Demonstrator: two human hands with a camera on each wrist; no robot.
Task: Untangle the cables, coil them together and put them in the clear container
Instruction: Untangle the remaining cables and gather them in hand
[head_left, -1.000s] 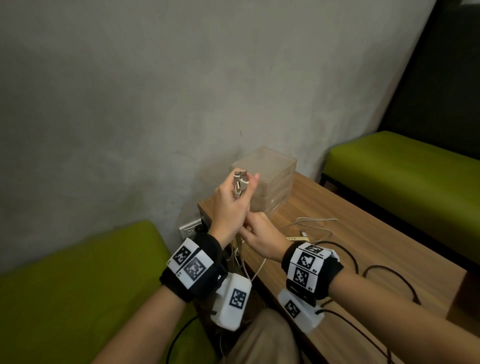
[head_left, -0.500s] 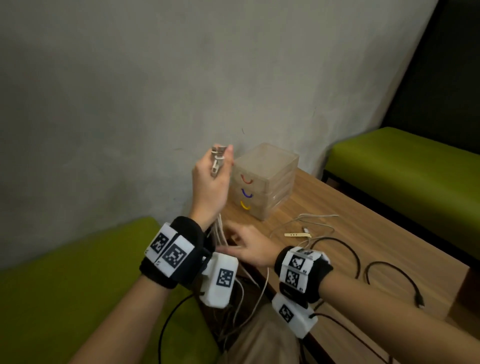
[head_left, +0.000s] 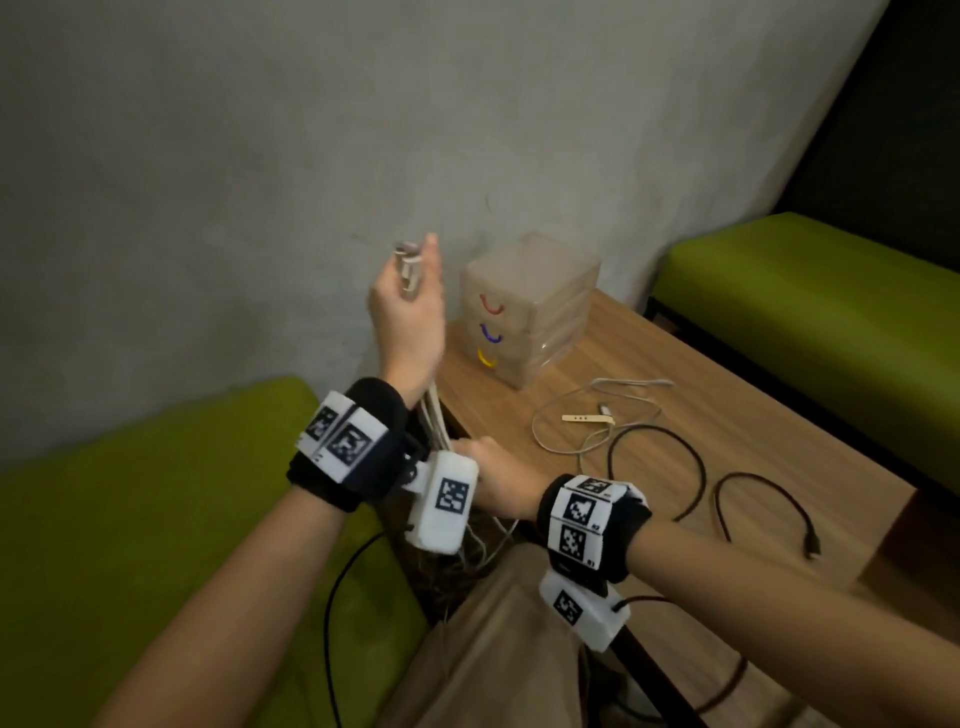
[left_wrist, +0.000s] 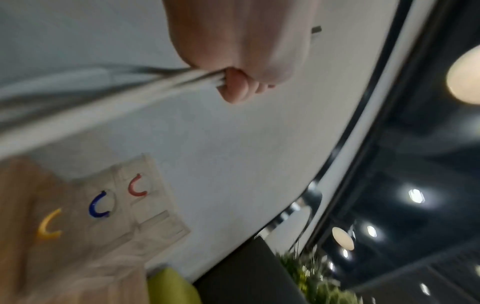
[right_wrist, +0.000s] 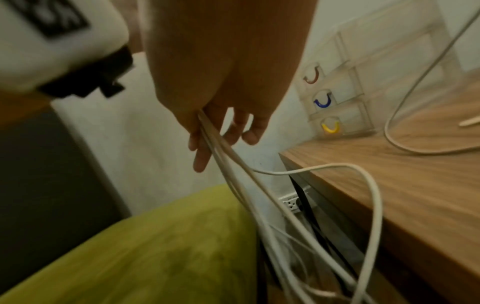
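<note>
My left hand is raised beside the wall and grips a bundle of white cables just below their plug ends. The wrist view shows the left hand closed on the strands. Lower down, at the table's left edge, my right hand is half hidden by the left wrist camera. Its fingers are nearly straight, and the white cables run along them and hang toward the floor. The clear container, a three-drawer box with red, blue and yellow handles, stands closed against the wall.
On the wooden table lie a loose pale cable, a small beige strip and two black cables. Green benches flank the table. A wall socket sits below the table edge.
My left hand has moved left and away from the container with the cable ends. My right hand has slid down the strands toward the table edge.
</note>
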